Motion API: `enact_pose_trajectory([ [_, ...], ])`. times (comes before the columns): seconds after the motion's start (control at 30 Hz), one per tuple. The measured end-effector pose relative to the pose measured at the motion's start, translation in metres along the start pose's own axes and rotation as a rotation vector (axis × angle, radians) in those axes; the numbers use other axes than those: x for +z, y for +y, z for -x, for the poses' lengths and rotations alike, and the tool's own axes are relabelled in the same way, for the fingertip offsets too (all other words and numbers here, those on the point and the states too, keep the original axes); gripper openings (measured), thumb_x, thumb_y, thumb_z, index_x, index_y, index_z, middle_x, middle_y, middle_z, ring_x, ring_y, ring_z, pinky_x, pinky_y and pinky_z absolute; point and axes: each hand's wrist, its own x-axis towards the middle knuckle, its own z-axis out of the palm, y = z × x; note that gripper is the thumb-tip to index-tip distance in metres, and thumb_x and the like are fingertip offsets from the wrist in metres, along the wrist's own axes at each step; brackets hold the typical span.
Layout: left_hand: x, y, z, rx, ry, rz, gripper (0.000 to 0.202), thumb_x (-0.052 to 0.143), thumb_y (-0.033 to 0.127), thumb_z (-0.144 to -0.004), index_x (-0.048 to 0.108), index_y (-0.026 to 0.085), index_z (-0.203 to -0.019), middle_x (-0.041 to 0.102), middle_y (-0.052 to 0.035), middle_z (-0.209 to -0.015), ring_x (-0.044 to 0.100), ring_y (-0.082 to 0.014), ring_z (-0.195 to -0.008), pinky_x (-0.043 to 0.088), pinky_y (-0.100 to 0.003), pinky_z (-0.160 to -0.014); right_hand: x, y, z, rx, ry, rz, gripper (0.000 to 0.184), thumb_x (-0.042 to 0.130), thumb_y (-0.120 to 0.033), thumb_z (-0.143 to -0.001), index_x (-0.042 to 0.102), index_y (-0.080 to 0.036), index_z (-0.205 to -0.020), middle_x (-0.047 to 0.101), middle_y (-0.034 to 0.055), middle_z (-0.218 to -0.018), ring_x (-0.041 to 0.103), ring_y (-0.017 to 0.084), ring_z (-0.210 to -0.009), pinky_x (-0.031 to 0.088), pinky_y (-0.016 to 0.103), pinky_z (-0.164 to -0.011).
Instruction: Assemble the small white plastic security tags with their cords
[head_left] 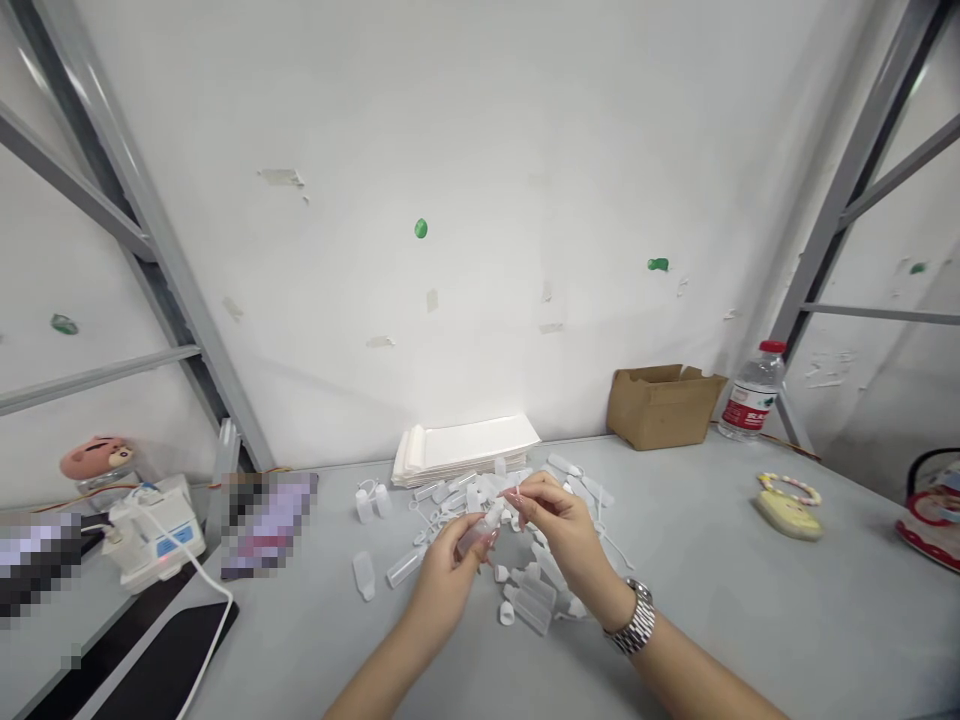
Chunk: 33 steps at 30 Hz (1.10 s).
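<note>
My left hand point(456, 555) is closed around a small translucent plastic bottle point(480, 530), its neck tilted up to the right. Close to that neck, my right hand point(551, 510) pinches with thumb and fingertips; what sits between them is too small to make out. Around and beneath both hands lies a loose pile of clear plastic bottles point(531, 603) and white caps point(507, 612), some with thin straps. Off to the left, a pair of small bottles point(373, 502) stands upright. A flat clear piece point(364, 576) and a clear tube point(405, 568) lie nearby.
Behind the pile is a stack of white sheets point(465, 448) against the wall. A cardboard box point(664, 408) and a water bottle point(754, 395) stand at the back right. A yellow case point(789, 513) lies below a beaded bracelet point(789, 488). On the left is a power strip point(157, 540) with a cable.
</note>
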Motion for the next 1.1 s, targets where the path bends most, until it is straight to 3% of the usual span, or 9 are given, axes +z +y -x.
enact_pose_trajectory([
  [0.23, -0.0031, 0.0041, -0.0022, 0.025, 0.000, 0.138, 0.038, 0.055, 0.046, -0.071, 0.055, 0.015, -0.094, 0.062, -0.0052, -0.081, 0.057, -0.0170, -0.067, 0.043, -0.030, -0.062, -0.0002, 0.0006, -0.0002, 0.043, -0.077, -0.078, 0.019, 0.060, -0.037, -0.074, 0.066, -0.019, -0.069, 0.049, -0.0010, -0.064, 0.044, 0.011, -0.056, 0.039, 0.025, -0.057],
  [0.47, -0.0012, 0.0042, 0.0003, 0.009, -0.066, 0.197, 0.037, 0.054, 0.046, -0.074, 0.051, 0.016, -0.095, 0.061, -0.0030, -0.073, 0.058, -0.0158, -0.063, 0.042, -0.030, -0.062, 0.0007, -0.0010, 0.0007, 0.071, -0.001, -0.020, 0.021, 0.064, -0.038, -0.070, 0.064, -0.018, -0.064, 0.044, -0.0024, -0.061, 0.038, 0.009, -0.051, 0.033, 0.024, -0.050],
  [1.1, -0.0028, 0.0099, 0.0017, 0.039, 0.019, 0.246, 0.028, 0.054, 0.039, -0.075, 0.050, 0.018, -0.094, 0.058, 0.0009, -0.073, 0.055, -0.0132, -0.063, 0.043, -0.028, -0.065, 0.0016, 0.0066, 0.0012, 0.080, -0.130, -0.218, 0.015, 0.062, -0.032, -0.075, 0.064, -0.018, -0.069, 0.044, -0.0037, -0.060, 0.036, 0.007, -0.050, 0.029, 0.024, -0.051],
])
